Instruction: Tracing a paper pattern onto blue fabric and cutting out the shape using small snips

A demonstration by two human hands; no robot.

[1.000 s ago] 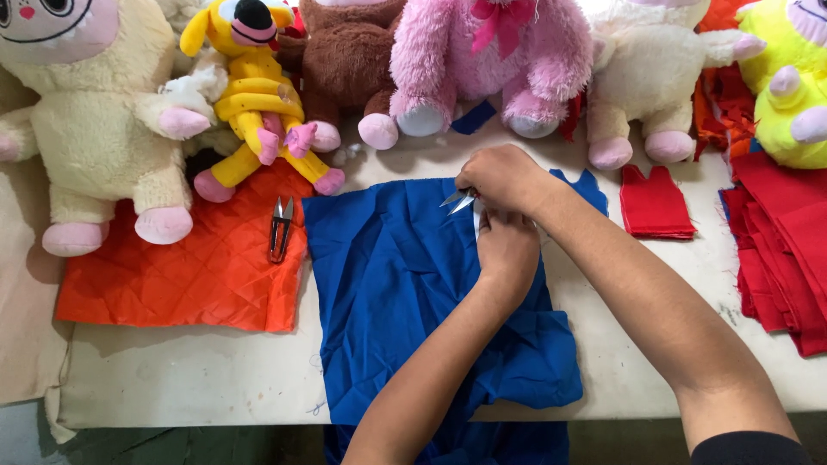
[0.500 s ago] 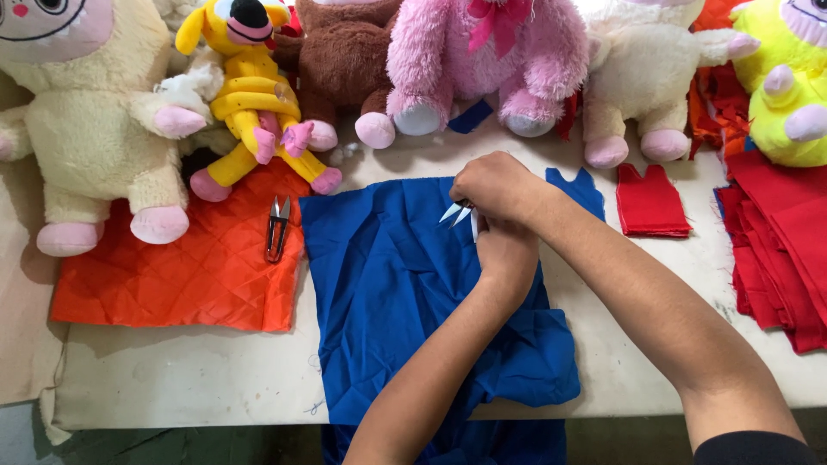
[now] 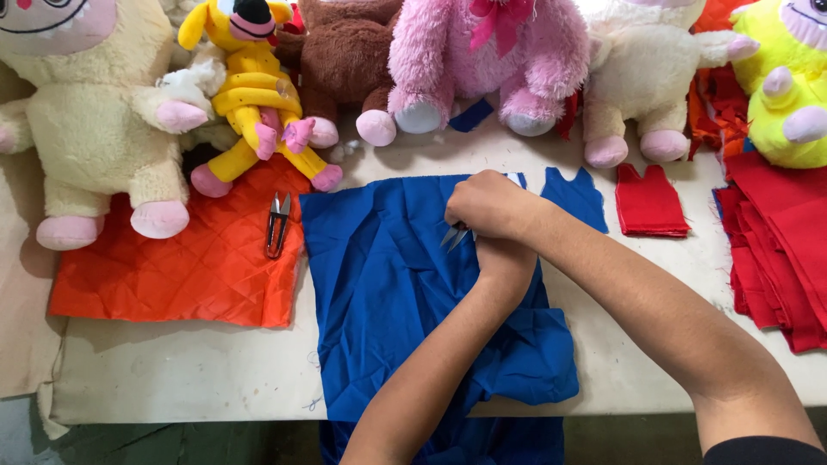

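Since a moment before, the right hand (image 3: 489,205) had slid slightly leftward along the blue cloth (image 3: 405,293) at centre frame, fingers clamped on small snips (image 3: 457,236). The left hand (image 3: 504,258) pressed flat beneath it. Cutting seemed underway, little finished.
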